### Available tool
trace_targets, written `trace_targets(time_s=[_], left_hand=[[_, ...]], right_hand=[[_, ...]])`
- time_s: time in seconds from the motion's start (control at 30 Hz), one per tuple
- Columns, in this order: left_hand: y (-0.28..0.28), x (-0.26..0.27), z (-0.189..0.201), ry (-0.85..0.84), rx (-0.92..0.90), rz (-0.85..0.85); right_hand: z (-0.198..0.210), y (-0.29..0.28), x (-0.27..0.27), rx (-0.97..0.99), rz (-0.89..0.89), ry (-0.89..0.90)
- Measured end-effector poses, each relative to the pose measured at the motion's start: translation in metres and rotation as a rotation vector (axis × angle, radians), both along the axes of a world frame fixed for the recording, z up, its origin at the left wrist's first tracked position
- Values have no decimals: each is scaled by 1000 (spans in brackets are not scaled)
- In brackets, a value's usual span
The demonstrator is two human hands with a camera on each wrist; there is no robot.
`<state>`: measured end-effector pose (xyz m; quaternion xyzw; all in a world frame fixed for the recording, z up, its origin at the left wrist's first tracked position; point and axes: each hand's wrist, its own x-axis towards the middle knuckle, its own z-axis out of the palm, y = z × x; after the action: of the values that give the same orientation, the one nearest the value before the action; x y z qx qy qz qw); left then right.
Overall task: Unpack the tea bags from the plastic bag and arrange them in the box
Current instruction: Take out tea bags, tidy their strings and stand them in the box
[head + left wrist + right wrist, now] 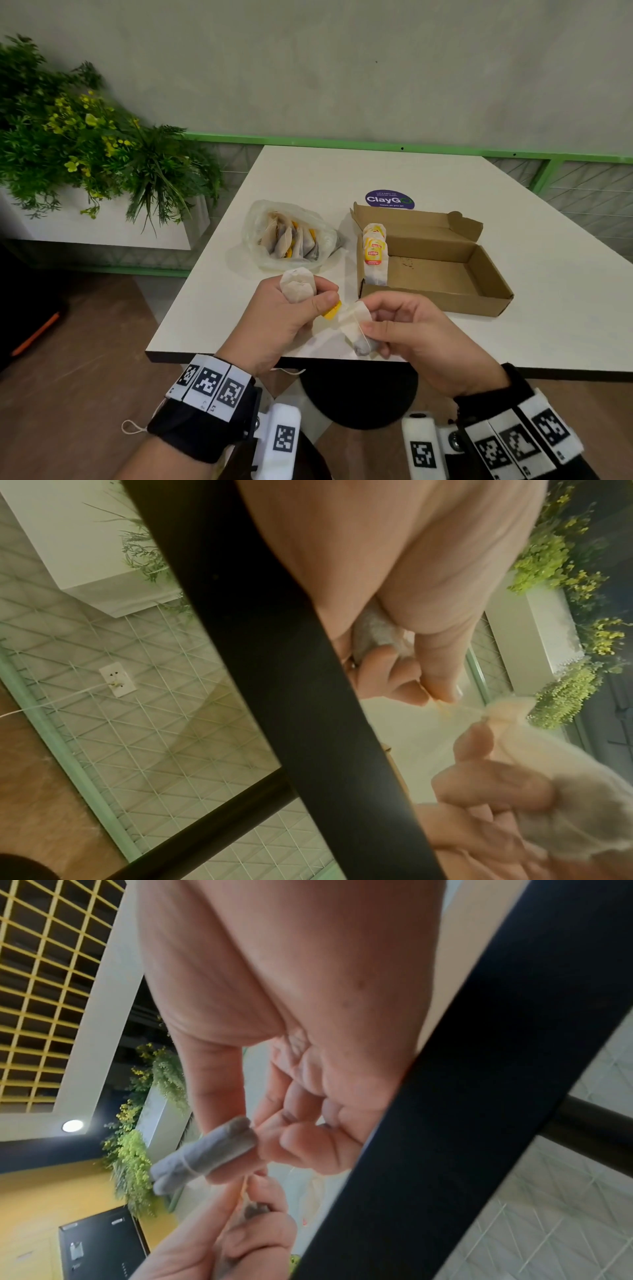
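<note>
One tea bag (297,284) in left hand (284,318), another tea bag (358,330) in right hand (414,332)

Person's forearms, head view. Left hand (281,318) and right hand (421,337) are bare. Each wrist carries a black wristband (202,430) ringed by white panels printed with black square fiducial markers (212,383). A white marker-bearing camera block (282,442) projects from each band.
</note>
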<state>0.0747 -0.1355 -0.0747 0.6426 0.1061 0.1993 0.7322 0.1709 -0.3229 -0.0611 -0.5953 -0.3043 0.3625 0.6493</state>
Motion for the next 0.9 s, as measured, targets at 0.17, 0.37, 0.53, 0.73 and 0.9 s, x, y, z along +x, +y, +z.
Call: trace_targets(time_s=[0.17, 0.37, 0.53, 0.73, 0.9], left_hand=[[-3, 2, 0, -25, 70, 56], [-5, 4, -3, -38, 49, 132], [-8, 4, -2, -25, 36, 137], [-5, 3, -3, 9, 45, 122], [-7, 0, 0, 58, 71, 108]], right_hand=[[-3, 5, -5, 46, 15, 37], [-6, 17, -15, 137, -166, 75], [-12, 28, -23, 129, -312, -31], [-16, 34, -31, 177, -400, -87], [-15, 35, -32, 173, -433, -117]])
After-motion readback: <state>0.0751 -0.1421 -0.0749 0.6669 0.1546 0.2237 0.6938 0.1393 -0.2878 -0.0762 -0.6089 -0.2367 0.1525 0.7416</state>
